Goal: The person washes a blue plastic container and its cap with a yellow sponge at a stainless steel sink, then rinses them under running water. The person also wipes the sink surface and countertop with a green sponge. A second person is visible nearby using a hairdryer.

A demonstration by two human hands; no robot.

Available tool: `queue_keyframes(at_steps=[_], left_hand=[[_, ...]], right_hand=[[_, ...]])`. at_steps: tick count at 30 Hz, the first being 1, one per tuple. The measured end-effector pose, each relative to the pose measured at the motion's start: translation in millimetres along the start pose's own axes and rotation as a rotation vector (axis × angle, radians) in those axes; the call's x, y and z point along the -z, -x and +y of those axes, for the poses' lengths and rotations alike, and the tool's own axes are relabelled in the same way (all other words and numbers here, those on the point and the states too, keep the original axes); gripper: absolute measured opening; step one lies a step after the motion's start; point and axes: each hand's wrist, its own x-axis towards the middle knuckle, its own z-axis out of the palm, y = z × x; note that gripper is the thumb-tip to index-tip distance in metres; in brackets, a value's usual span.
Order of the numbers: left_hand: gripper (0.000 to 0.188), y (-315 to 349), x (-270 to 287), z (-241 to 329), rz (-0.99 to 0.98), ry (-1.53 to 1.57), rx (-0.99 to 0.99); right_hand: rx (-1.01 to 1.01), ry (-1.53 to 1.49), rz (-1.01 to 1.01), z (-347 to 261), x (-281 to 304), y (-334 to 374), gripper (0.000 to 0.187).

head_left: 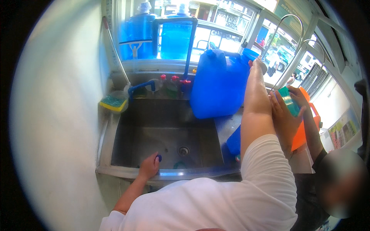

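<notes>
Holding blue piece (pixel 159 158) in curled left hand (pixel 149 166) at front edge of sink (pixel 200 172); right hand (pixel 256 67) nearer, beside top of upright jug (pixel 217 86), cannot tell grip.

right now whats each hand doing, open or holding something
Left hand: closed, holding a small dark blue object.
Right hand: beside the large blue jug; grip unclear.

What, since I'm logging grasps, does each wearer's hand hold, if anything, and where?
Left hand: a small dark-blue roundish object, by its left edge. Right hand: cannot be told.
</notes>
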Motion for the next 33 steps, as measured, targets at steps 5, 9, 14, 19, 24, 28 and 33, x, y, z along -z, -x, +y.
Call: queue_keyframes(at_steps=[5, 9, 14, 19, 24, 28, 33], left_hand=[[0.037, 0, 1, 3, -0.048, 0.026, 0.02], [0.036, -1, 0, 3, -0.019, 0.042, 0.002], [0.035, -3, 0, -4, -0.006, 0.043, -0.023], [0.037, -38, 10, 10, 0.038, 0.693, 0.345], [0.036, -87, 50, 56, 0.202, 0.564, 0.047], [0.039, -96, 79, 85, 0.275, 0.242, -0.143], [0.056, -81, 75, 83, 0.26, 0.47, -0.091]], right_hand=[[0.062, 0.238, -0.08, 4, -2, 0, 0.063], [0.067, 0.218, -0.073, 7, 6, 5, 0.068], [0.371, 0.234, 0.14, 10, 6, 20, 0.054], [1.16, 0.239, -0.251, 57, 34, 130, 0.034], [0.831, 0.774, -1.819, 138, 111, 293, 0.057], [0.883, 0.917, -1.827, 153, 117, 343, 0.051], [0.851, 1.008, -1.942, 143, 102, 331, 0.05]])
